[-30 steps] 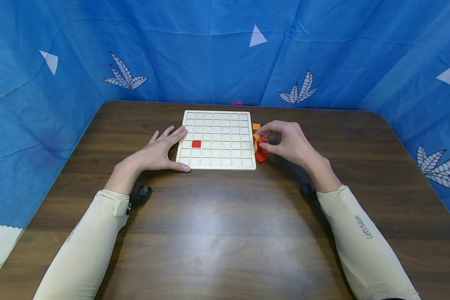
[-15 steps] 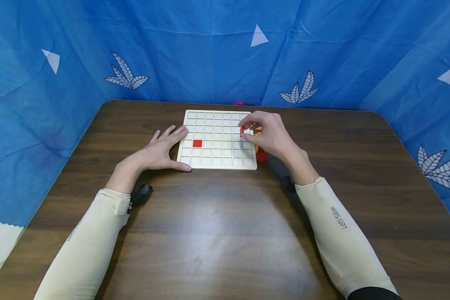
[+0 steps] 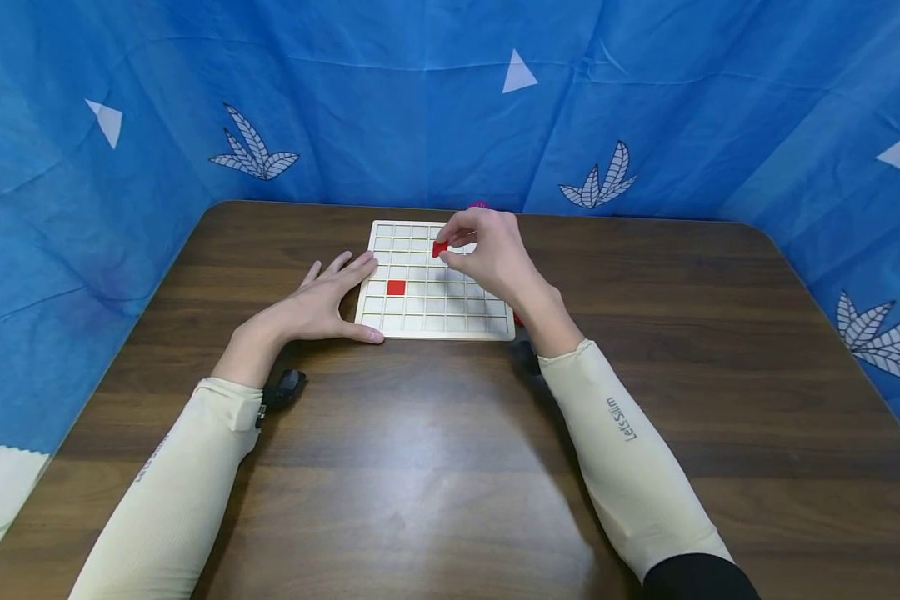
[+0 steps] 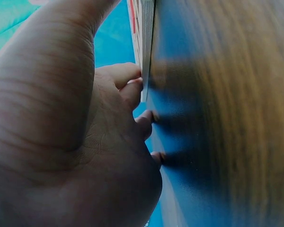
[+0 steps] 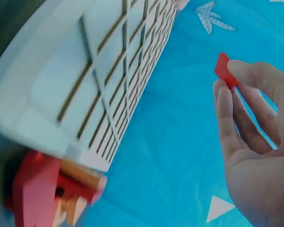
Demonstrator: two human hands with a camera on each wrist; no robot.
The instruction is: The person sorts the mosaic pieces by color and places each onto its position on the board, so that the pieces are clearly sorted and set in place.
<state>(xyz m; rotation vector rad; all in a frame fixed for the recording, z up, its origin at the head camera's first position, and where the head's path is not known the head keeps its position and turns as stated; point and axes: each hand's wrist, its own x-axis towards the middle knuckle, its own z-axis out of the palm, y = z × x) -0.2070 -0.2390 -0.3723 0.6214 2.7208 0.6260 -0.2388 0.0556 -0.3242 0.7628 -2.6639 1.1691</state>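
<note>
A pale wooden grid board (image 3: 420, 317) lies on the dark table, and one red square tile (image 3: 395, 287) sits in a cell near its left side. My right hand (image 3: 487, 250) hovers over the upper middle of the board and pinches a small red tile (image 3: 439, 248) between thumb and fingertips; the right wrist view shows the same red tile (image 5: 224, 70) held above the grid board (image 5: 99, 90). My left hand (image 3: 322, 300) rests flat on the table, its straight fingers against the board's left edge (image 4: 146, 61).
A pile of red and orange tiles (image 5: 47, 189) lies by the board's right edge, mostly hidden behind my right wrist in the head view. Blue patterned cloth (image 3: 645, 125) walls the table (image 3: 435, 467) on three sides.
My right hand lifted a red tile from the pile at the board's right side and carried it leftward over the board's upper middle. The left hand stayed in place.
</note>
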